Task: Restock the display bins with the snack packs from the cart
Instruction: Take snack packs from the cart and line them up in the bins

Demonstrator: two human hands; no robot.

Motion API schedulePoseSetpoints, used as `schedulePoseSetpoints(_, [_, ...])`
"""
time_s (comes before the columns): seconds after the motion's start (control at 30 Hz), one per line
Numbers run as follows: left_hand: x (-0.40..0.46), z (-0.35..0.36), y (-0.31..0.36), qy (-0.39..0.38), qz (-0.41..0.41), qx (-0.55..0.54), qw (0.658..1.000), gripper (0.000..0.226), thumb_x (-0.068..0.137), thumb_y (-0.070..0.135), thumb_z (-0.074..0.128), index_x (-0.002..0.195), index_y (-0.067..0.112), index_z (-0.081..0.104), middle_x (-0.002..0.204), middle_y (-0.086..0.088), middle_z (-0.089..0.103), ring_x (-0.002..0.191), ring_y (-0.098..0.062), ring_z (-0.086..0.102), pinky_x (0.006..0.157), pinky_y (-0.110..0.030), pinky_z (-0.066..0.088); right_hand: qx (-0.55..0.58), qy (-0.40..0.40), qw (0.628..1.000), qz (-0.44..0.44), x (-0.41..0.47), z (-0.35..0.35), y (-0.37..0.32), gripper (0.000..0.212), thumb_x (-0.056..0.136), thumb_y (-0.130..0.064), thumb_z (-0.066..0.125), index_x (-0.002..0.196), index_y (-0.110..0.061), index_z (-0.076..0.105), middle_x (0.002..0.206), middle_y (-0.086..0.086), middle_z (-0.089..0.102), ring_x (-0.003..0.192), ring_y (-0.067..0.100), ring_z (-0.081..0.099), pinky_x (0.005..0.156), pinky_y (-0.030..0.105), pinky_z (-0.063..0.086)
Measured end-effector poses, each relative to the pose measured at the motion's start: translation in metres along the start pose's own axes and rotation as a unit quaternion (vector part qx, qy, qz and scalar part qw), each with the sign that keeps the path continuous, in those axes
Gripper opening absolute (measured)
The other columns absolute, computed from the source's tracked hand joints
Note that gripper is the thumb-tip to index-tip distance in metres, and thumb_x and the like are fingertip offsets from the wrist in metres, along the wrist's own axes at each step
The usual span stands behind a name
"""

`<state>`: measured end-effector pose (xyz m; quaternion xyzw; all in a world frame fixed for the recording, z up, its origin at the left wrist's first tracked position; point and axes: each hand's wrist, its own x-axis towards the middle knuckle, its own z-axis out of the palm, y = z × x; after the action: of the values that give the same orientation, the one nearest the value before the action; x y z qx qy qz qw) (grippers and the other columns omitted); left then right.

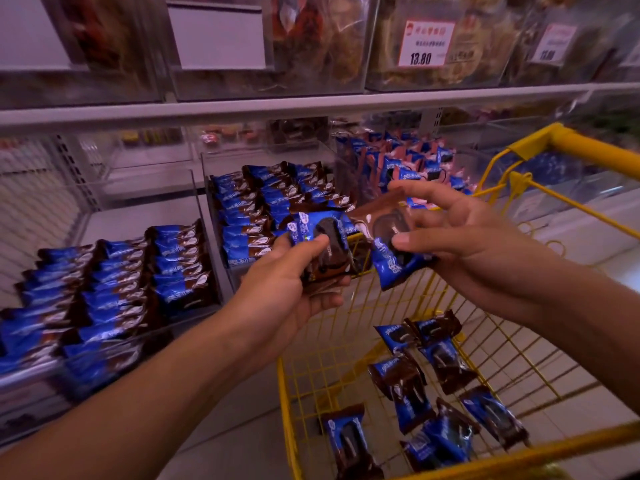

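Several loose packs [412, 386] in yellow cart [287, 403]

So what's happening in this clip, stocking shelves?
Yes. A person stands at a yellow wire cart beside clear display bins already lined with blue-and-brown cookie snack packs. The left hand grips a small stack of packs, and the right hand pinches one more pack next to it. Several loose packs lie in the cart, not yet shelved.
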<state>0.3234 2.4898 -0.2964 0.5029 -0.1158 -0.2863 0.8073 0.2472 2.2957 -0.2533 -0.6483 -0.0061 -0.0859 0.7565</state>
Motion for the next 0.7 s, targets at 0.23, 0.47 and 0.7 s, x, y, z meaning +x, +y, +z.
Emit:
schedulePoseSetpoints(0.23, [0.003, -0.001, -0.007, -0.037, 0.048, 0.06, 0.996, 0.034, 0.093, 0.008, 0.058, 0.122, 0.023, 0.049, 0.107, -0.001, 0.075, 0.092, -0.026, 0.074, 0.064, -0.03, 0.059, 0.099, 0.023, 0.992, 0.075, 0.002, -0.006, -0.001, 0.038, 0.072, -0.001, 0.064, 0.11, -0.006, 0.068, 0.097, 0.008, 0.075, 0.083, 0.016, 0.074, 0.075, 0.028, 0.06])
schedulePoseSetpoints(0.47, [0.002, -0.001, -0.008, -0.034, 0.142, 0.122, 0.982, 0.055, 0.089, -0.001, 0.062, 0.134, 0.026, 0.047, 0.128, 0.006, 0.065, 0.108, -0.021, 0.069, 0.077, -0.032, 0.059, -0.037, 0.054, 0.993, 0.101, 0.001, -0.015, -0.003, 0.05, 0.066, -0.014, 0.075, 0.115, -0.022, 0.066, 0.095, 0.001, 0.074, 0.076, 0.009, 0.066, 0.064, 0.024, 0.047])
schedulePoseSetpoints(0.7, [0.002, 0.001, -0.008, -0.046, 0.085, 0.026, 0.995, 0.049, 0.088, 0.008, 0.061, 0.132, 0.025, 0.047, 0.117, 0.005, 0.071, 0.102, -0.024, 0.072, 0.072, -0.032, 0.06, 0.121, -0.005, 0.985, 0.124, 0.001, -0.01, -0.001, 0.019, 0.075, -0.01, 0.068, 0.093, -0.012, 0.074, 0.093, 0.01, 0.074, 0.077, 0.018, 0.071, 0.068, 0.029, 0.06])
